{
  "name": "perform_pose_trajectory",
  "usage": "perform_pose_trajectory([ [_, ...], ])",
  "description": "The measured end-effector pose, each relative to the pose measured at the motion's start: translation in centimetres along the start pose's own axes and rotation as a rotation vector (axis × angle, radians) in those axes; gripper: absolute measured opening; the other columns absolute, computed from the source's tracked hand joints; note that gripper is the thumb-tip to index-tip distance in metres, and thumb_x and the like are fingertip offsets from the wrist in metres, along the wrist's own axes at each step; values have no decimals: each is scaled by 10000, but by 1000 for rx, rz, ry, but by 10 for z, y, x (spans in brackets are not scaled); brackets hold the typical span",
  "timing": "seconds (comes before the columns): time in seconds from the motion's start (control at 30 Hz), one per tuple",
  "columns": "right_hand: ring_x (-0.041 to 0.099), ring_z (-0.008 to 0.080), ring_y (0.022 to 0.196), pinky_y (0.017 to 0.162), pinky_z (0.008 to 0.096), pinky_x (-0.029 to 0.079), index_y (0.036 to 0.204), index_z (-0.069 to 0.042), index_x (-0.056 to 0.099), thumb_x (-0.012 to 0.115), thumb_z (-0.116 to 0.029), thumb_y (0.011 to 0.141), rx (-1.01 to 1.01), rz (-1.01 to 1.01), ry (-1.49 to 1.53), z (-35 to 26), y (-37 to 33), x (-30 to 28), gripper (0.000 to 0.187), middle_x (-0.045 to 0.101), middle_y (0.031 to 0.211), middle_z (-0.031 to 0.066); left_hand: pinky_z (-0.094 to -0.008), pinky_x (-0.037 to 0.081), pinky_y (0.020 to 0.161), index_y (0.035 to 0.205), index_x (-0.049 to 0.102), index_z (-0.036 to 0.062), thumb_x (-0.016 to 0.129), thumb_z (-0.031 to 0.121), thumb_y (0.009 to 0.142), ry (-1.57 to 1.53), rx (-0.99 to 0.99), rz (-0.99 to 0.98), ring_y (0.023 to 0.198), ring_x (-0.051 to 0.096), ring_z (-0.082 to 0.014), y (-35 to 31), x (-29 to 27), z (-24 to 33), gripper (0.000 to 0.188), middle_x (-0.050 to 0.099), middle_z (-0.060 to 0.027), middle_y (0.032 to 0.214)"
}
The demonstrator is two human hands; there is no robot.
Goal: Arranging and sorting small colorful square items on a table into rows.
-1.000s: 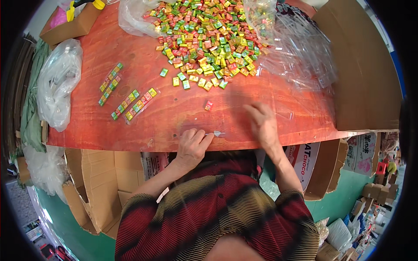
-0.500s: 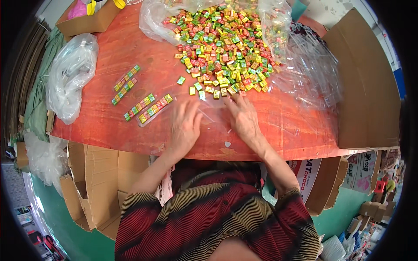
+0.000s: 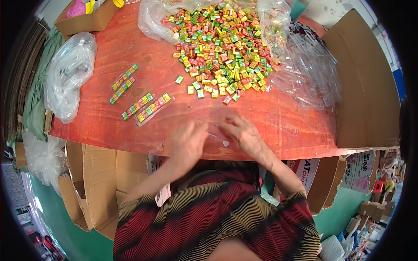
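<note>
Close to the table's near edge, my left hand is smeared by motion, its fingers bent toward the right. My right hand faces it with curled fingers, their tips blurred. A faint clear plastic piece shows between the two hands; whether either one grips it is hard to make out. Beyond them spreads a heap of small red, yellow and green boxes, with a few loose ones at its near side. To the left lie several clear-sleeved rows of these boxes.
A clear bag lies around the heap's far edge. Clear plastic sleeves are piled at right beside a tall cardboard box. Another plastic bag and a carton sit at left. Open cardboard boxes stand below the table edge.
Both hands have drawn back from the heap toward the near table edge and closer together. A red and a green box now show loose where my right fingertips were.
</note>
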State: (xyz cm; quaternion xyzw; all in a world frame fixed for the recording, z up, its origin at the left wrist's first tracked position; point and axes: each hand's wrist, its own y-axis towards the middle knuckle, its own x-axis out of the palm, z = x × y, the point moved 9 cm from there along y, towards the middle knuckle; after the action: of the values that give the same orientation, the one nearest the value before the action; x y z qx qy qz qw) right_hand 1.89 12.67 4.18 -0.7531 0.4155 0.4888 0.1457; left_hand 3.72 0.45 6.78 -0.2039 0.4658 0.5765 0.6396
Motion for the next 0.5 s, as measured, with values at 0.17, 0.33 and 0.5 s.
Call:
perform_pose_trajectory([
  [0.17,564,337,842,652,376,490,1053,-56,557,589,-73,765,124,273,3,28,61,-1,290,536,1063,163,-441,442,687,1029,544,46,635,109,735,-72,-16,76,847,533,-359,73,17,-48,314,496,-167,909],
  [0.33,570,300,828,665,365,490,1025,-32,550,520,-52,744,171,238,-252,39,93,22,283,545,955,130,-446,458,661,1068,538,51,616,86,744,60,-58,-64,825,549,-358,87,51,-60,335,486,-154,963],
  [0.5,569,275,805,628,359,494,929,-23,570,517,-48,716,-6,330,-287,21,72,15,221,525,881,125,-453,454,602,1006,554,47,618,57,727,130,-57,18,751,554,-363,69,59,-58,286,491,-163,906],
])
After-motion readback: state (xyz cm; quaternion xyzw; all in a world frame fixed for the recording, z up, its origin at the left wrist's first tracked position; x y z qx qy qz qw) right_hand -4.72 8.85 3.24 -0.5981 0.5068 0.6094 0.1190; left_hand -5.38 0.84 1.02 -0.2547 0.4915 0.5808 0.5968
